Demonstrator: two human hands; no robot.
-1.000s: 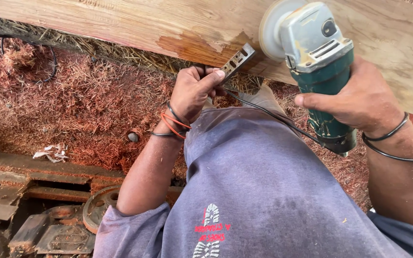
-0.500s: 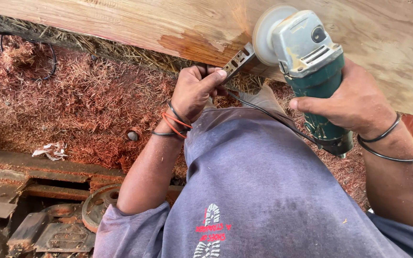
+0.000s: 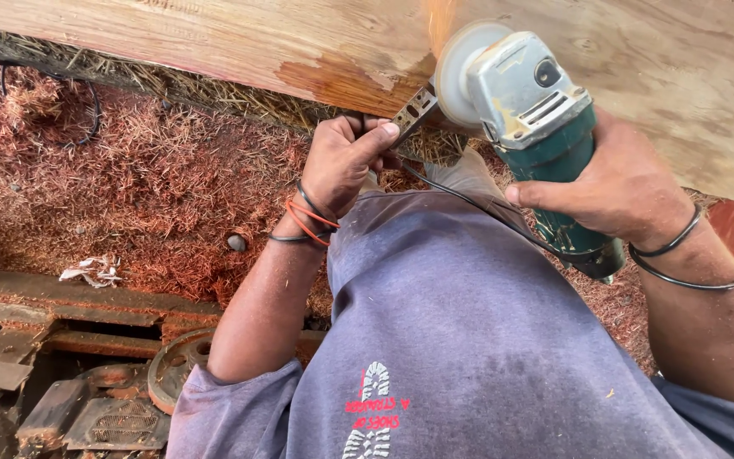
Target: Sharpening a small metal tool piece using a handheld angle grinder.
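Note:
My right hand (image 3: 613,183) grips the green body of an angle grinder (image 3: 537,127) with a grey metal head. Its disc (image 3: 456,72) meets a small flat metal piece (image 3: 414,110) and a few sparks fly upward. My left hand (image 3: 341,161) pinches that metal piece between thumb and fingers, holding it just below a big pale wooden beam (image 3: 256,42). Orange and black bands circle my left wrist, black bands my right. The grinder's black cord (image 3: 469,204) runs across my grey shirt.
Reddish sawdust and wood shavings (image 3: 138,178) cover the ground on the left. Rusty metal rails and a round iron part (image 3: 172,365) lie at the lower left. A crumpled white scrap (image 3: 91,272) and a black cable (image 3: 87,110) rest on the shavings.
The grinder has shifted left toward the metal piece, and its disc now touches it with sparks rising. My left hand has stayed nearly in place.

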